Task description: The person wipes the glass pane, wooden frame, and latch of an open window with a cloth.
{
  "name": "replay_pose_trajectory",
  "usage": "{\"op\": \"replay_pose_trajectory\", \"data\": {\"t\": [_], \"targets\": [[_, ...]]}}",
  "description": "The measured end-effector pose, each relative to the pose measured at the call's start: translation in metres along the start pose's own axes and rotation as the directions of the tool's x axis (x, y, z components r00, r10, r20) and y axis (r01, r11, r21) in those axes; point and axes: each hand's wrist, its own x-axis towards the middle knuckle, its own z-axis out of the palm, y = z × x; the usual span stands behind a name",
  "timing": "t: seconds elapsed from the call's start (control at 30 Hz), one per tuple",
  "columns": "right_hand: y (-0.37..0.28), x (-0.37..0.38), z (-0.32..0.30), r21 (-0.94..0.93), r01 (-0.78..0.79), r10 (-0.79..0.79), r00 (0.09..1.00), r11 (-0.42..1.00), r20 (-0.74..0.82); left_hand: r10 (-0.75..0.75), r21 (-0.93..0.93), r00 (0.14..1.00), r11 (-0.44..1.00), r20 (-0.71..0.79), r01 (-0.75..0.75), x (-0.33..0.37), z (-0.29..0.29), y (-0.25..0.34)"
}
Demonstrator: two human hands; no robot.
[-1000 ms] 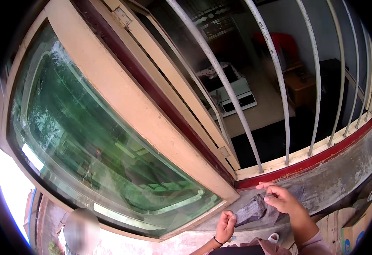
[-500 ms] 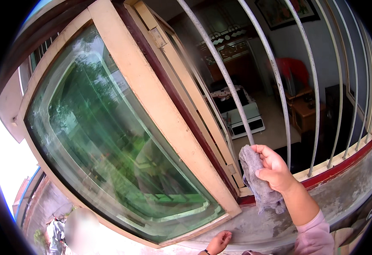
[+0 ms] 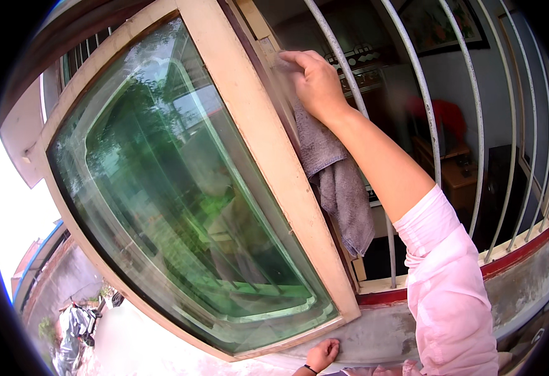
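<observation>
My right hand [image 3: 317, 84] is raised to the upper part of the window frame [image 3: 244, 28], on the hinge side. It is closed on a grey cloth [image 3: 343, 194], pressed against the frame; the cloth's long end hangs down in folds in front of the bars. The open window sash [image 3: 268, 163] has a cream wooden border around green-tinted glass [image 3: 162, 188]. Low at the bottom edge, my left hand [image 3: 323, 354] is curled into a loose fist near the wall below the window, with nothing visible in it.
Metal bars [image 3: 422, 88] stand across the window opening, just right of my raised forearm. Behind them lies a dim room with a wooden cabinet [image 3: 462, 178] and a red cloth [image 3: 447, 119]. A grey sill [image 3: 519, 282] curves below. Silvery sheeting [image 3: 71, 332] lies on the ground at lower left.
My right hand has gone up and left with the cloth, from low by the bars to the upper frame. The cloth, bunched before, now hangs down. My left hand has barely moved.
</observation>
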Motion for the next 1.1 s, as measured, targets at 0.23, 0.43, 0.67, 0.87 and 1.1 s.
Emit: {"op": "replay_pose_trajectory", "data": {"t": [0.23,0.43,0.67,0.87,1.1], "targets": [[0.010,0.013,0.030,-0.472,0.234,-0.183,0.971,0.850,0.152,0.004,-0.019,0.995,1.000,-0.096,-0.006,-0.012,-0.003,0.016],[0.002,0.030,0.009,-0.516,0.335,-0.015,0.849,0.789,0.529,0.056,0.019,0.988,0.998,-0.144,-0.054,-0.011,0.005,0.002],[-0.015,-0.019,-0.032,-0.247,-0.017,0.148,0.840,0.969,0.522,0.087,0.126,0.967,0.990,-0.240,-0.058,-0.009,0.006,0.012],[-0.025,0.019,-0.020,0.021,-0.189,0.183,0.967,0.982,0.179,0.097,0.178,0.947,0.983,-0.306,-0.042,-0.014,0.026,-0.009],[-0.039,0.121,0.016,-0.065,-0.120,0.115,0.991,0.991,-0.074,0.033,0.075,0.957,0.997,-0.287,-0.012,-0.003,0.026,0.001]]}}
